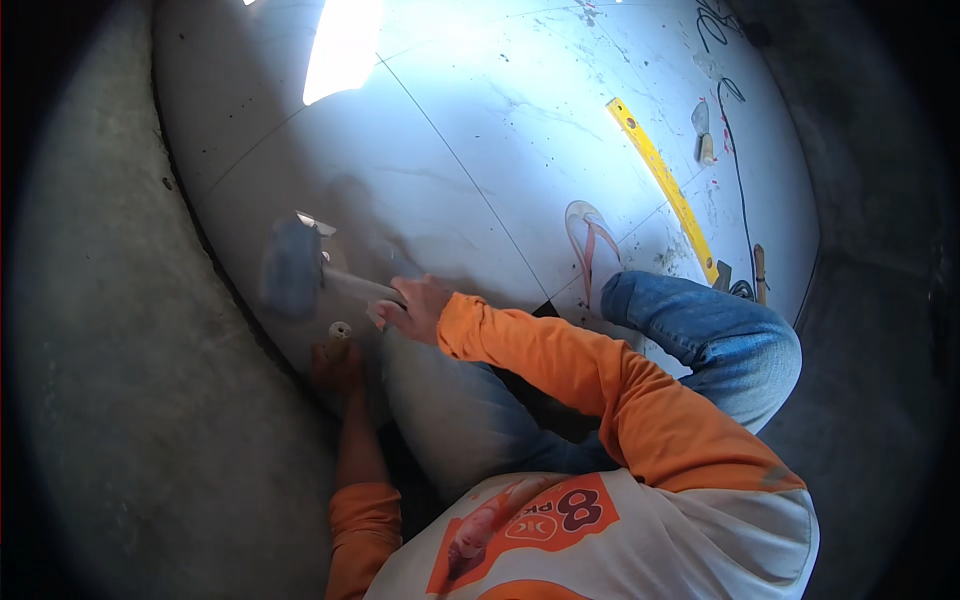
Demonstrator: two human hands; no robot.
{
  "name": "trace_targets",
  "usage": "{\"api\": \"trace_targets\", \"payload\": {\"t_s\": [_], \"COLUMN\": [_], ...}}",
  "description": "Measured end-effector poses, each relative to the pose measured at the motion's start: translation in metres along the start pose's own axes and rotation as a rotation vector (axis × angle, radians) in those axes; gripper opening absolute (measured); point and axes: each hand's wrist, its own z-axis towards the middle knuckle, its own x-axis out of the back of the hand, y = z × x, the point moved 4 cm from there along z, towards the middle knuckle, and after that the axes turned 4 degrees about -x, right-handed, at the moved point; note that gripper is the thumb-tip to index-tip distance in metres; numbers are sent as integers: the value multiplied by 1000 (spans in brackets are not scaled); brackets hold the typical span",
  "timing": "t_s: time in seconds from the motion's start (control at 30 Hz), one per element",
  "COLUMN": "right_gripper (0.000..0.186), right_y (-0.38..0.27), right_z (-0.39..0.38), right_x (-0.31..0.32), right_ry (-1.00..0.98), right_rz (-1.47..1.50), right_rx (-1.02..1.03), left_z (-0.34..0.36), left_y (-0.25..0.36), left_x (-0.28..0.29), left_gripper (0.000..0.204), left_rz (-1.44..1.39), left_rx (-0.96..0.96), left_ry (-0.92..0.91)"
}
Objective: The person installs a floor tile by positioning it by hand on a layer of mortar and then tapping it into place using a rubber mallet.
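My right hand (418, 308), in an orange sleeve, is closed around the pale handle of a mallet (292, 268). The mallet's thick dark head is blurred and hangs over the floor tiles near the left wall. Just below it, my left hand (338, 368) is in shadow, its fingers closed beside a small round pale piece (340, 329) with a dark hole in its top. The piece seems to stick up out of the left fist; its lower part is hidden. A small bright flat scrap (316, 223) lies past the mallet head.
A concrete wall (110, 330) rises close on the left of the marble-look tiles (450, 100). A yellow spirit level (663, 185) lies on the right, with a small wooden-handled tool (706, 148) and a dark cable (740, 170) beyond it. My sandalled foot (600, 250) stands between.
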Motion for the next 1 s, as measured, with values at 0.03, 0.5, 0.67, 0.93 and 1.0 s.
{"api": "trace_targets", "payload": {"t_s": [0.03,0.5,0.67,0.93,1.0], "right_gripper": [72,78,73,78,76], "right_y": [26,35,83,90,28], "right_z": [8,6,19,18,13], "right_x": [-5,-28,-2,13,7], "right_ry": [-55,4,-171,-342,81], "right_rz": [-138,-38,-167,-189,130], "right_rx": [29,-314,-311,-397,-588], "left_z": [1,-4,-10,-2,-6], "left_y": [3,-15,2,6,-8], "left_x": [-3,-21,-26,-34,-24], "left_gripper": [40,38,39,41,39], "left_rz": [-6,64,118,50,87], "left_rx": [-2,-25,-51,-72,-30], "left_ry": [3,30,20,71,34]}}
